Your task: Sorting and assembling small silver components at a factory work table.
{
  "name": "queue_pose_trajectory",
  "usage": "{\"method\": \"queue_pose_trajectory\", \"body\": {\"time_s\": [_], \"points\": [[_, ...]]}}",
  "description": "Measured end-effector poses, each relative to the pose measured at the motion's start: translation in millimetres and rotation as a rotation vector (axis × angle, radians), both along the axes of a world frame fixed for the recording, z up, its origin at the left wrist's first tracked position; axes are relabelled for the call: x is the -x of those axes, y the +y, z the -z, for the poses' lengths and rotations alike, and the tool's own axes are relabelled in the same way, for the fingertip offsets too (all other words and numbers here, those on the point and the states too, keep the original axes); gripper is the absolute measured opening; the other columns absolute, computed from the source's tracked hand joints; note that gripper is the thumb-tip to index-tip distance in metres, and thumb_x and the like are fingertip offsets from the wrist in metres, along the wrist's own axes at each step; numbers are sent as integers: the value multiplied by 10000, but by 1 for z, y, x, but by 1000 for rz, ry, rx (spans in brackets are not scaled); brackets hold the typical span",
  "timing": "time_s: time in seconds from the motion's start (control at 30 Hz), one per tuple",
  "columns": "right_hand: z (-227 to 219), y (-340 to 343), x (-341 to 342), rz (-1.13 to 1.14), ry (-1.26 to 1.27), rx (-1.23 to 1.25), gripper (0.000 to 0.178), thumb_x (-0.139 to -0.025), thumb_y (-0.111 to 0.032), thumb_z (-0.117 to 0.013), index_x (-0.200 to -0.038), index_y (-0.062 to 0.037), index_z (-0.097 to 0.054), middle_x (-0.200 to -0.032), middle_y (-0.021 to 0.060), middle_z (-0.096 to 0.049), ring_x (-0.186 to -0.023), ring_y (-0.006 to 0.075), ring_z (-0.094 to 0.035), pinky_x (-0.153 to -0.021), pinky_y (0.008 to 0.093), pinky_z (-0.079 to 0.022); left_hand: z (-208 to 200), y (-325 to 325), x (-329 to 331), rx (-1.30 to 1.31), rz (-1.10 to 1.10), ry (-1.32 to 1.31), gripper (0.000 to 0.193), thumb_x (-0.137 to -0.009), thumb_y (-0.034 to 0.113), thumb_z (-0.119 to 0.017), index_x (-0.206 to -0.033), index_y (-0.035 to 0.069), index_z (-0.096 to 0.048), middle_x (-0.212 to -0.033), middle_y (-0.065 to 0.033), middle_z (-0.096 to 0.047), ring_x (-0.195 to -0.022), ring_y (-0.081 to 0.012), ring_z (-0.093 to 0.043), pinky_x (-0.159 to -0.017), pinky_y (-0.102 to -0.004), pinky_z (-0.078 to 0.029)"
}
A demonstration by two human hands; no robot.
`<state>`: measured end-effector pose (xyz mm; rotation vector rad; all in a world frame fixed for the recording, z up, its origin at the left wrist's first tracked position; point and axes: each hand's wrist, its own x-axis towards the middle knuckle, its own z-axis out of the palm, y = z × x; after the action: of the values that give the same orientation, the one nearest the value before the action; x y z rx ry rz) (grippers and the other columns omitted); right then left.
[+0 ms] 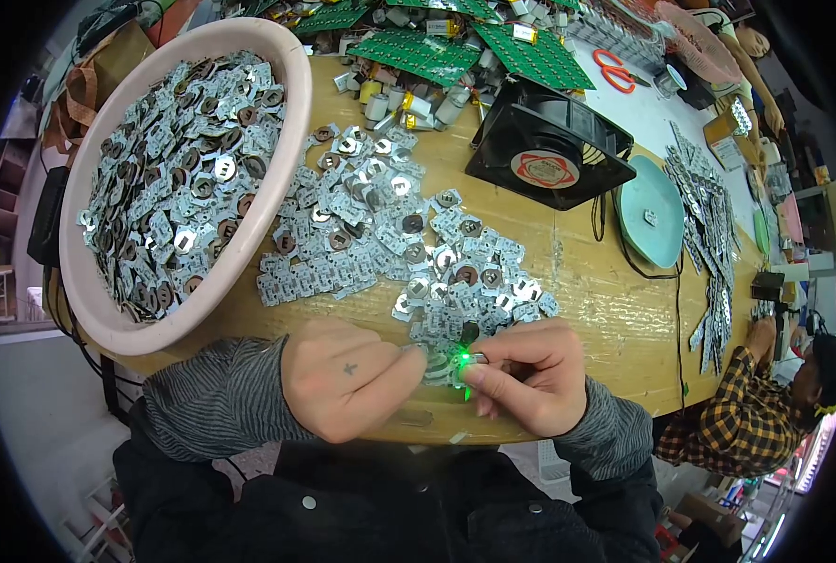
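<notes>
Hands meet at the near edge of the round wooden table [587, 281], both forearms in grey striped sleeves coming up from below.

Left hand [347, 375]: back of hand up, knuckles toward the table centre, fingers curled inward and bunched at the tips. It pinches a small silvery circuit piece [437, 364] from the left side.

Right hand [530, 375]: turned on its side, thumb forward, fingers folded down tight around the same piece from the right. Thumb and forefinger tips nearly touch the left hand's fingertips.

The piece sits between the two sets of fingertips, just above the table's near edge. A bright green light [462, 357] glows on it, at the right thumb tip.

Loose heap of small silvery circuit pieces with round dark centres [390, 235] lies on the table just beyond the hands. Pale pink plastic basin [282, 141], tilted and full of the same pieces, stands at the table's left edge. Black square cooling fan [547, 143] rests at the table's far side, right of the heap. Another person in a yellow checked shirt [728, 422] sits past the table's right edge.
</notes>
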<state>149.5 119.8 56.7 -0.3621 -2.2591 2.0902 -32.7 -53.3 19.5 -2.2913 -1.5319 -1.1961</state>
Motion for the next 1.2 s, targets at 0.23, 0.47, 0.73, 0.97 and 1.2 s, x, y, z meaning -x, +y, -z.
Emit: {"method": "queue_pose_trajectory", "body": {"time_s": [0.23, 0.47, 0.73, 0.97, 1.2], "points": [[7, -3, -3, 43, 1, 68, 98, -940, 19, -666, -966, 103, -711, -701, 115, -708, -579, 120, -685, -514, 241, -524, 3, 2, -2, -35, -6, -19, 359, -616, 45, -681, -935, -116, -652, -662, -53, -519, -501, -153, -546, -388, -289, -412], [6, -6, -4, 120, -117, 214, 127, -962, -10, -656, -996, 91, -725, -750, 114, -719, -623, 115, -688, -546, 237, -546, 2, 1, -1, -31, 17, 35, 342, -622, 49, -679, -923, -112, -654, -663, -45, -507, -503, -137, -525, -400, -271, -405], [7, 4, -1, 194, -90, 47, 127, -952, -16, -670, -992, 90, -727, -780, 113, -735, -648, 123, -697, -581, 250, -556, -3, 1, 6, 6, 2, -48, 342, -663, 38, -718, -966, -105, -650, -679, -62, -543, -528, -177, -587, -415, -309, -457], [5, 7, 2, -59, 233, -406, 204, -856, 75, -705, -1058, 89, -732, -773, 144, -741, -676, 186, -733, -614, 271, -575, -2, 1, 6, 69, 43, -93, 336, -689, 23, -748, -991, -94, -657, -725, -77, -599, -546, -191, -611, -437, -311, -482], [11, 6, 3, -109, 340, -462, 241, -820, 38, -763, -1060, 47, -743, -784, 143, -737, -669, 239, -725, -602, 303, -560, 0, 0, 5, 72, 120, -139, 365, -747, -1, -789, -1051, -113, -622, -735, -135, -621, -535, -239, -630, -427, -337, -478]]}}
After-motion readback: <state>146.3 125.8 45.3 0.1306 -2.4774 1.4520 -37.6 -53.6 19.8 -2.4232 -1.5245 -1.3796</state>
